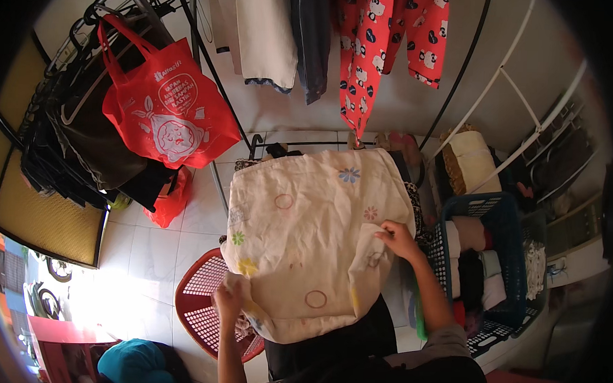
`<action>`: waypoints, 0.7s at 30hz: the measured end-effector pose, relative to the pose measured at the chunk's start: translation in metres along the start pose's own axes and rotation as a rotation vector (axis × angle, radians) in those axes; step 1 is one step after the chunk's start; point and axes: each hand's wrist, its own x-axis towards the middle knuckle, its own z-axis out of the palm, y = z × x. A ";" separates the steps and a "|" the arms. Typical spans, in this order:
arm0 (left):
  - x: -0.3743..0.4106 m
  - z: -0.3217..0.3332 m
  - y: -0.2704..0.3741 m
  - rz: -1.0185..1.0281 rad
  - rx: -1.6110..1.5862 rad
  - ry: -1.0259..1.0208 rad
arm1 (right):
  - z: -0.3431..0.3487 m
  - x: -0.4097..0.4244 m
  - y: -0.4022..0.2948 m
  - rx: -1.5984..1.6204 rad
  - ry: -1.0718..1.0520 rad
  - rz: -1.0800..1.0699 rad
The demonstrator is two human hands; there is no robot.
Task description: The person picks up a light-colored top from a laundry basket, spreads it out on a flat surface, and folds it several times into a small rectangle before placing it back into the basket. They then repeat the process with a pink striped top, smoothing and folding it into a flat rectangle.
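Note:
A cream cloth (320,242) printed with coloured flowers and rings lies spread out in front of me, creased in the middle. Its near edge sags over my lap. My left hand (228,297) grips the cloth's lower left edge. On the right side, my right hand (397,239) pinches a fold of the same cloth between thumb and fingers. Whatever supports the cloth is mostly hidden beneath it; patterned black-and-white fabric (414,205) peeks out at its right side.
A red plastic basket (196,309) stands at my left. To the right, a blue-green basket (503,279) holds folded clothes. A red tote bag (170,105) hangs on the left rack beside dark garments (91,133). Red printed trousers (364,57) hang ahead. A teal bundle (133,365) is lower left.

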 end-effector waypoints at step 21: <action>0.138 -0.115 0.039 0.040 -1.071 0.018 | -0.204 -0.005 -0.022 0.665 0.429 0.220</action>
